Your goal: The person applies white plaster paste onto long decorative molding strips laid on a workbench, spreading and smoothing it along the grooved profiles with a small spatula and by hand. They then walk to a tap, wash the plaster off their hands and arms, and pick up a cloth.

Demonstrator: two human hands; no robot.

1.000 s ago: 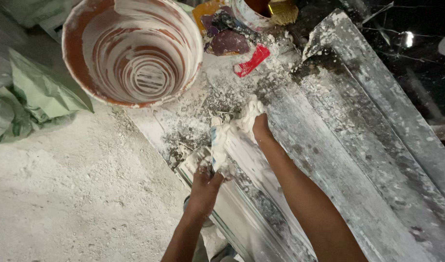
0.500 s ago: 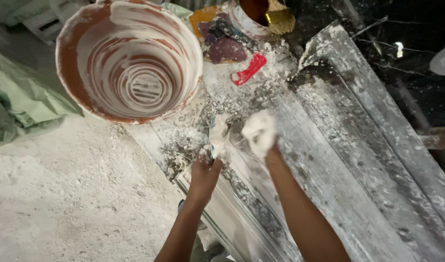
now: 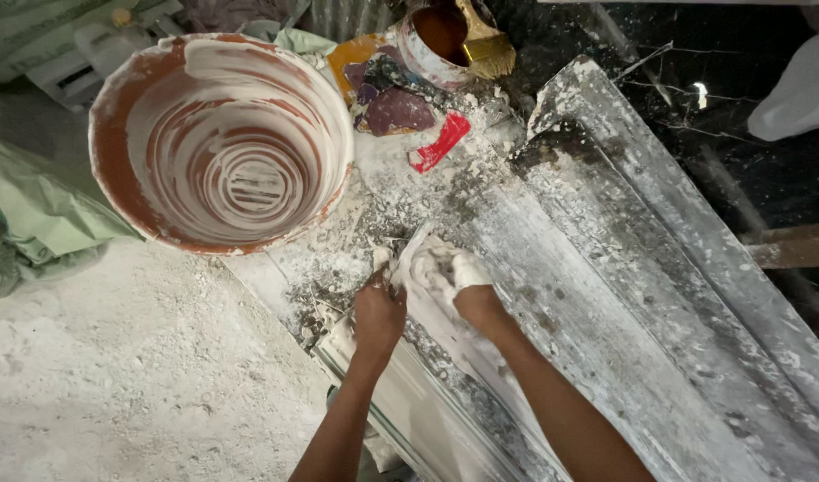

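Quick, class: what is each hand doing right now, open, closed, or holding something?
Left hand: closed on a thin scraper blade coated in white plaster.
Right hand: plaster-covered, pressed on the white plaster lump; whether it grips cannot be told.

- A plaster-casting workshop is showing here: white plaster is coating a long grooved moulding form [image 3: 606, 295] running diagonally across the frame.
- A rust-coloured bucket [image 3: 220, 143], smeared inside with white mix, is sitting at upper left.
- A brush [image 3: 486, 45] is resting in a pot [image 3: 445, 40] at top centre.
- Dust is covering the floor [image 3: 115, 375].
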